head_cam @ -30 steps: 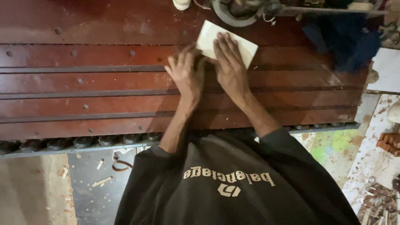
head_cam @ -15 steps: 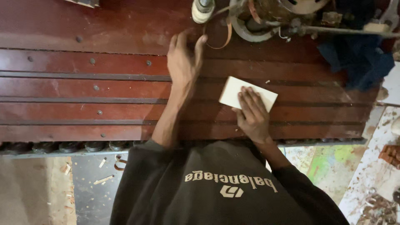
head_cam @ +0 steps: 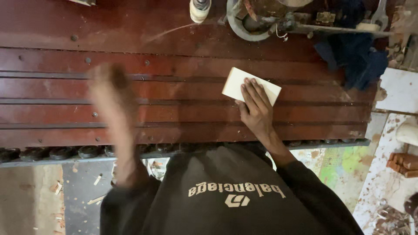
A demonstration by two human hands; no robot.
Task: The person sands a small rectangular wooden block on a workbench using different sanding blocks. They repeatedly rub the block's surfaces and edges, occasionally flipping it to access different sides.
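A pale rectangular block [head_cam: 235, 82] lies on the dark red grooved wooden panel [head_cam: 183, 61]. My right hand [head_cam: 254, 106] rests flat on the block, fingers spread over its top and pressing it to the wood. My left hand [head_cam: 112, 93] is a motion blur over the left part of the panel. It holds nothing, and its fingers seem apart. My dark sleeves and shirt [head_cam: 230, 196] fill the bottom of the view.
Along the panel's far edge stand a white bottle [head_cam: 200, 9], a round grey metal tool [head_cam: 257, 19] and a blue cloth [head_cam: 355, 54]. A grey metal rail [head_cam: 43, 160] runs under the near edge. Wood chips litter the floor [head_cam: 78, 187] below.
My left hand has swept from the panel's upper middle to its left side and is now blurred. My right hand and the block have stayed nearly in place.
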